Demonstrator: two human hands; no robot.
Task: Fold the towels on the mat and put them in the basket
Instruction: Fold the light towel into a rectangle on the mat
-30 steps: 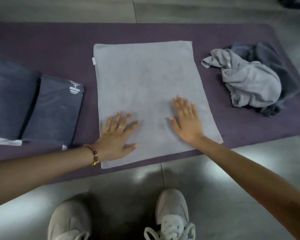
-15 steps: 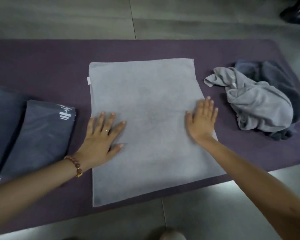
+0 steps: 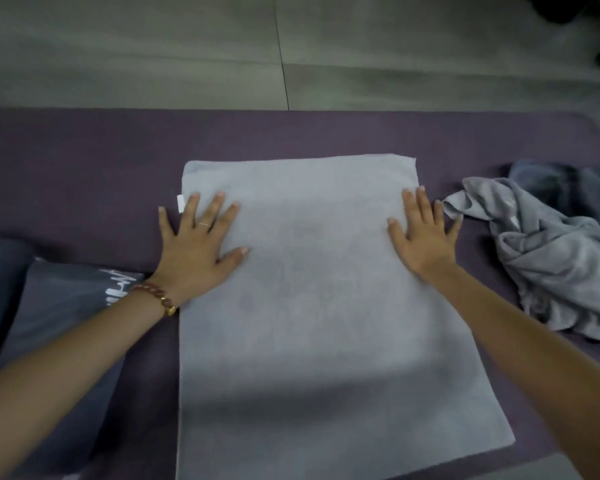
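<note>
I see the light grey towel (image 3: 309,306) spread flat on the purple mat (image 3: 84,168). Both hands press on it, fingers straight and splayed: left hand (image 3: 196,251) on its left edge, right hand (image 3: 423,237) on its right edge. On the mat, crumpled grey towel (image 3: 551,258) at right, folded dark towel (image 3: 59,323) at left.

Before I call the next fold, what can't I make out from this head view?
Basket: nowhere in the head view.
Flat grey towel: near left corner cut by the bottom edge.
Folded dark towels: cut by the left edge, partly behind the left forearm.
Dark towel: mostly behind the crumpled grey towel, cut by the right edge.
White tag: too small to read.
</note>
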